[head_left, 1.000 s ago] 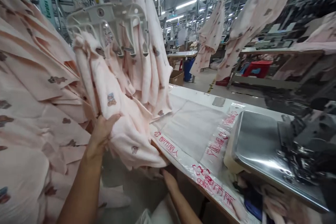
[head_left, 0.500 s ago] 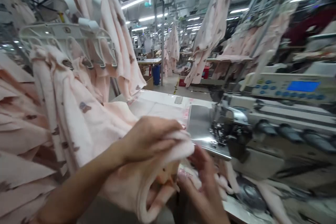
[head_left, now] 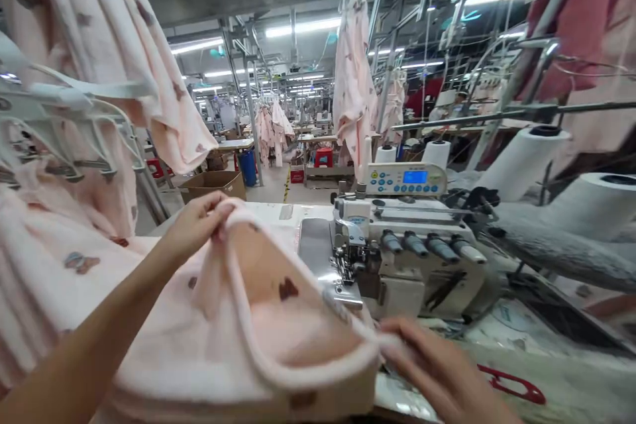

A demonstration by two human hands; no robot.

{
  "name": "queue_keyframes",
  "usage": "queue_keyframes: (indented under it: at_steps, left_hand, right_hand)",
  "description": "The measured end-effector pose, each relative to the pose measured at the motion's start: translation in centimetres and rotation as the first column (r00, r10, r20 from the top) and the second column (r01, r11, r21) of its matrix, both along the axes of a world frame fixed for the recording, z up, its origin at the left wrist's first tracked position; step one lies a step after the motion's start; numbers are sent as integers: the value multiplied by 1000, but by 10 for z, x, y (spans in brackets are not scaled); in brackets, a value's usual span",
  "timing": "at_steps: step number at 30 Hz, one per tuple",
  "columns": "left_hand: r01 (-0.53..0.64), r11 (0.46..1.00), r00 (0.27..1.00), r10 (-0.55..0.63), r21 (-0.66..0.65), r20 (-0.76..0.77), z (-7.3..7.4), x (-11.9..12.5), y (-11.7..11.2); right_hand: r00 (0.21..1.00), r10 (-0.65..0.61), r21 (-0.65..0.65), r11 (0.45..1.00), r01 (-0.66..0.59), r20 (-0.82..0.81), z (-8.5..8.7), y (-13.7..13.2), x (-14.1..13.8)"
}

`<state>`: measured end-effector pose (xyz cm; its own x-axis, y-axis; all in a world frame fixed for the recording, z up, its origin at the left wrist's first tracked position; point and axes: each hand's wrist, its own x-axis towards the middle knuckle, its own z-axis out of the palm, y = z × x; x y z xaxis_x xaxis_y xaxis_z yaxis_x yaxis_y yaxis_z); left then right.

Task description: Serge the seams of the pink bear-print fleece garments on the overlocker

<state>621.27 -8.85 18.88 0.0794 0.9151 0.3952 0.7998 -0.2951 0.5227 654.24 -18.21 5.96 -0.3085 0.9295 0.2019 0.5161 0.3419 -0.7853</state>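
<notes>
Nearest, the left hand point(head_left: 196, 226) pinches a pale pink printed fleece garment point(head_left: 258, 338) between thumb and bent fingers point(head_left: 218, 209), lifting its bound edge point(head_left: 298, 371) into an arch. The right hand point(head_left: 442, 371) sits low at the other end of that edge, its fingers point(head_left: 402, 334) slightly spread on the fabric (blurred, so whether they actually grip I cannot tell). Even tension from both hands looks like the careful way to keep this stretchy band flat and free of puckers. The garment sits just in front of the presser foot point(head_left: 345, 258) of the overlock sewing machine point(head_left: 407, 258), not under it. Red thread snips point(head_left: 511, 385) lie to the right; farther off stand white thread cones point(head_left: 521, 159), then hanging garments point(head_left: 352, 86).
</notes>
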Motion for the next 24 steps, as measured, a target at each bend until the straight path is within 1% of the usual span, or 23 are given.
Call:
queue_keyframes:
  at_steps: [1,2,3,4,5,6,7,8,9,10,12,14,15,16,18,21,24]
  left_hand:
    - [-35,997,999,32,76,32,-6,11,11]
    - [-58,983,998,53,172,34,-16,26,17]
    - [-73,962,997,72,261,12,-28,44,17]
    - [-43,958,999,50,284,-19,-44,63,14]
    - [65,966,996,-48,251,-74,-61,83,6]
    - [219,959,971,-196,181,-134,-77,101,-4]
    - [333,934,935,-310,126,-171,-93,116,-14]
    - [362,926,919,-335,105,-209,-105,128,-22]
    - [389,917,902,-360,85,-240,-114,136,-28]
    - [393,917,894,-362,74,-262,-120,141,-31]
    - [394,918,888,-367,46,-278,-122,142,-29]
    - [416,909,881,-407,-15,-241,-116,138,-21]
    - [428,903,880,-429,-51,-203,-112,137,-17]
    - [433,897,883,-441,-86,-159,-109,136,-14]
    - [416,897,899,-430,-147,-82,-104,139,-8]
    - [361,915,928,-372,-181,-31,-101,146,-3]
    - [343,923,937,-349,-174,-4,-103,151,2]
  right_hand:
    - [998,-59,45,997,59,9,5,10,-4]
    - [992,-125,87,989,123,20,7,21,-9]
    - [984,-177,114,978,173,24,8,30,-14]
    - [974,-224,127,967,219,24,6,38,-19]
    - [967,-253,128,960,249,19,4,44,-24]
    - [963,-270,120,956,267,8,1,47,-27]
    - [960,-280,110,954,279,-5,-2,48,-28]
    - [959,-282,103,954,282,-15,-3,48,-28]
    - [961,-274,98,956,275,-21,-4,48,-27]
    - [966,-256,94,962,257,-22,-3,47,-25]
    - [980,-200,81,976,200,-15,1,47,-20]
    - [988,-154,43,987,154,-2,6,49,-15]
    - [988,-156,16,988,156,12,8,51,-13]
    - [984,-176,-11,984,176,36,11,54,-12]
    - [962,-246,-40,967,252,114,15,59,-13]
    - [906,-356,5,931,365,227,17,66,-17]
    - [873,-419,71,907,415,248,16,67,-20]
